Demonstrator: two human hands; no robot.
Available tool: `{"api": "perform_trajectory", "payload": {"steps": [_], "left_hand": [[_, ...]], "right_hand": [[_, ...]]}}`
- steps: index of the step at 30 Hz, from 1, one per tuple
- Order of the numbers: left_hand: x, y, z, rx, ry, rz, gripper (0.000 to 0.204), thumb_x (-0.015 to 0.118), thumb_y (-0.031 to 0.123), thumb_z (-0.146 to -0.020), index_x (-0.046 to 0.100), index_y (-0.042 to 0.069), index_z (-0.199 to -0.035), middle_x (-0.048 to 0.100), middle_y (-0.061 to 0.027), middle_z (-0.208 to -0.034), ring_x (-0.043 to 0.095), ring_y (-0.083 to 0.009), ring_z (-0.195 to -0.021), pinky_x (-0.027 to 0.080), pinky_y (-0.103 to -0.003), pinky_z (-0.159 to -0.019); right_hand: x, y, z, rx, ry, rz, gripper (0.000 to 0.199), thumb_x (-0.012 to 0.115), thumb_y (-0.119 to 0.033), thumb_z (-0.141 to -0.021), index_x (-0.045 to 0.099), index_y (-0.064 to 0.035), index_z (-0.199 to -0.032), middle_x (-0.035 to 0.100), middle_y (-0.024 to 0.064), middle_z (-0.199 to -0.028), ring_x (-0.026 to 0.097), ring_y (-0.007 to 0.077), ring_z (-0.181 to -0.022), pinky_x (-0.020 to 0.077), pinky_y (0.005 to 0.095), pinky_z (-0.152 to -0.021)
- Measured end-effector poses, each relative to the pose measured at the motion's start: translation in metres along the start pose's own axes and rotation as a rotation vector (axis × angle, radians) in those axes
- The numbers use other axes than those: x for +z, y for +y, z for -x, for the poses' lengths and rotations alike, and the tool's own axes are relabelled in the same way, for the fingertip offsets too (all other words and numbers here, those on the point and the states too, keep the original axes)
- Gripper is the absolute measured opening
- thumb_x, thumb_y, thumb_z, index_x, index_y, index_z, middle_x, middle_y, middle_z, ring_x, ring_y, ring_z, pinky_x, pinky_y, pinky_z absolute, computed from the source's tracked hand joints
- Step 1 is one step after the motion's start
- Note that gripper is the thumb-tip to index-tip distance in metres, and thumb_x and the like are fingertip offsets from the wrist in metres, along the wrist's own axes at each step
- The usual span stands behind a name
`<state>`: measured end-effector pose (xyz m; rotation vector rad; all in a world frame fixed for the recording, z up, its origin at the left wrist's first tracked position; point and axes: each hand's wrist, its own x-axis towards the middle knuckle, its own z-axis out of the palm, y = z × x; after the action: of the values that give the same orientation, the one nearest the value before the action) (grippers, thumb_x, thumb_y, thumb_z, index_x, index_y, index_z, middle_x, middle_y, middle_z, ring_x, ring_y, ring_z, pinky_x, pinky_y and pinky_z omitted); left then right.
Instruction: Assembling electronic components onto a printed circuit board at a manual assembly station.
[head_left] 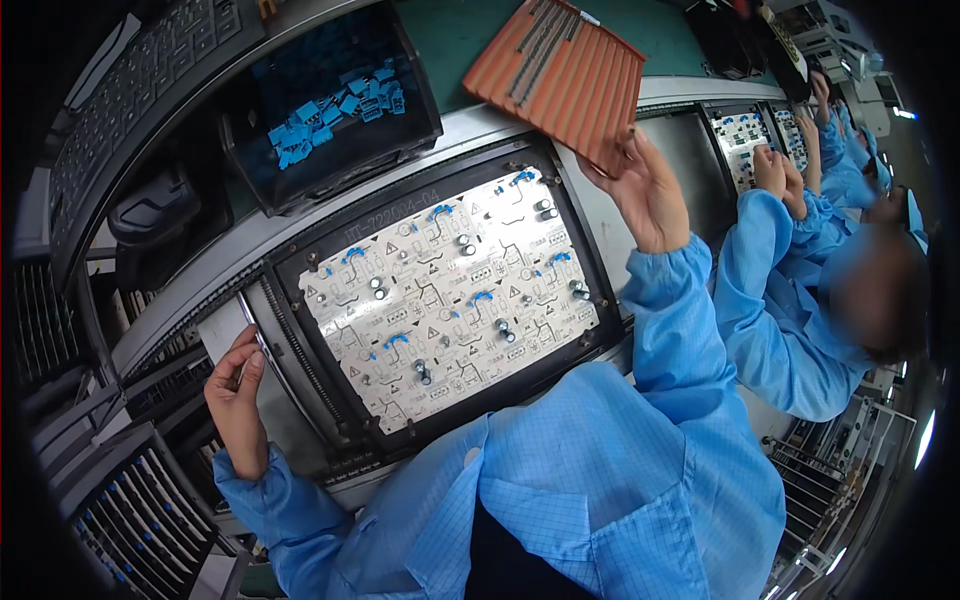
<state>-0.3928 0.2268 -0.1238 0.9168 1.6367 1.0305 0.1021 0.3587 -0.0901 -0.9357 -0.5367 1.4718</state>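
Note:
My right hand (655, 200) grips the near corner of an orange-brown ridged tray (600, 90), tilted above the far side of the line. Rows of small dark parts lie in some of its grooves. Off to the left, my left hand (236, 395) has thumb and fingers pinched together at a slim shiny metal strip beside the conveyor rail. Whether the strip is loose or part of the rail, I cannot tell. Between my hands a white circuit board panel (450, 300) sits in a black frame (377, 433), carrying blue parts and silver-topped cylindrical capacitors.
A black bin (330, 165) with several blue connectors stands beyond the panel. A keyboard (165, 50) is at the far left. Lower left, a rack (140, 515) holds boards. On the right, co-workers in blue sleeves (770, 300) work at more board panels (742, 145).

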Motion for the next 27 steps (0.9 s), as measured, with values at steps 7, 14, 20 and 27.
{"api": "perform_trajectory", "payload": {"steps": [7, 14, 20, 27], "left_hand": [[-0.001, 0.000, -0.002, 0.040, -0.008, 0.017, 0.017, 0.070, 0.009, -0.088, 0.071, -0.002, -0.102, 0.062, -0.0187, -0.128, 0.059, -0.0192, -0.113, 0.043, -0.031, -0.100], [-0.002, -0.002, 0.000, 0.047, -0.005, 0.021, 0.016, 0.069, 0.008, -0.090, 0.070, -0.001, -0.102, 0.063, -0.0188, -0.126, 0.060, -0.0185, -0.112, 0.043, -0.029, -0.099], [-0.001, 0.003, -0.002, 0.061, -0.008, 0.040, 0.016, 0.069, 0.008, -0.090, 0.070, -0.001, -0.103, 0.064, -0.0199, -0.125, 0.061, -0.0175, -0.109, 0.044, -0.029, -0.098], [-0.005, 0.000, 0.000, 0.063, -0.012, 0.038, 0.016, 0.069, 0.009, -0.090, 0.070, -0.002, -0.102, 0.064, -0.0201, -0.125, 0.062, -0.0169, -0.108, 0.046, -0.028, -0.096]], "right_hand": [[0.032, -0.005, -0.036, 0.137, -0.013, -0.037, 0.020, 0.061, -0.024, -0.097, 0.063, -0.0070, -0.107, 0.059, 0.0079, -0.112, 0.049, 0.0198, -0.089, 0.0441, 0.0412, -0.090], [0.104, -0.010, -0.050, 0.388, 0.071, -0.049, 0.023, 0.051, -0.023, -0.102, 0.052, -0.0039, -0.115, 0.049, 0.0121, -0.130, 0.047, 0.0366, -0.122, 0.0262, 0.0560, -0.113], [0.107, -0.012, -0.079, 0.465, 0.079, -0.061, 0.013, 0.049, -0.017, -0.102, 0.051, -0.0057, -0.108, 0.050, 0.0100, -0.125, 0.040, 0.0400, -0.128, 0.0129, 0.0686, -0.112], [0.100, -0.029, -0.073, 0.497, 0.103, -0.099, 0.010, 0.050, -0.012, -0.101, 0.050, -0.0015, -0.102, 0.052, 0.0101, -0.112, 0.042, 0.0434, -0.126, 0.0101, 0.0714, -0.113]]}}
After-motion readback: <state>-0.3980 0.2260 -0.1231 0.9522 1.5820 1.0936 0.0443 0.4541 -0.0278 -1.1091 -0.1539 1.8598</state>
